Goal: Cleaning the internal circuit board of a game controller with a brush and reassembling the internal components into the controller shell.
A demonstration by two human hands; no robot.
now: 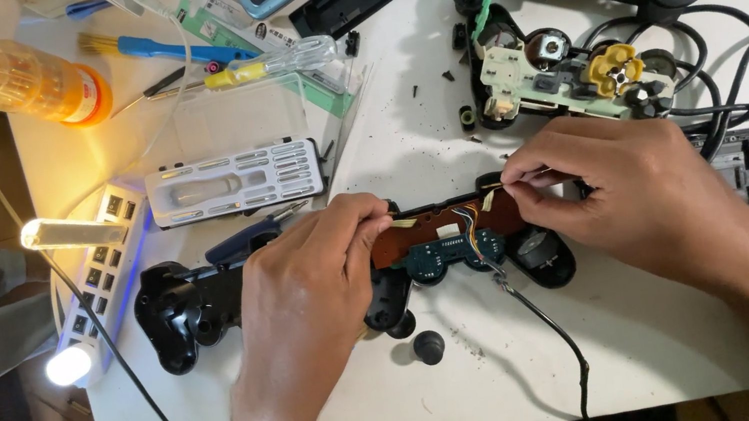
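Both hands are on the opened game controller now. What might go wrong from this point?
The left hand and right hand grip the circuit board near its thin coloured wires; a tug might tear them. The loose thumbstick cap and tiny screws lie scattered on the white table and may get knocked off. The black cable trails under the work and could snag a wrist.

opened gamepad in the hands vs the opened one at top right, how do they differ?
The held gamepad sits between the left hand and right hand; the far gamepad lies untouched. The held one shows a brown board with coloured wires over a dark green one; the far one shows a pale board with a yellow part. The held one lies at the table's middle, the far one near its back edge. Both are black, shell open, cable attached.
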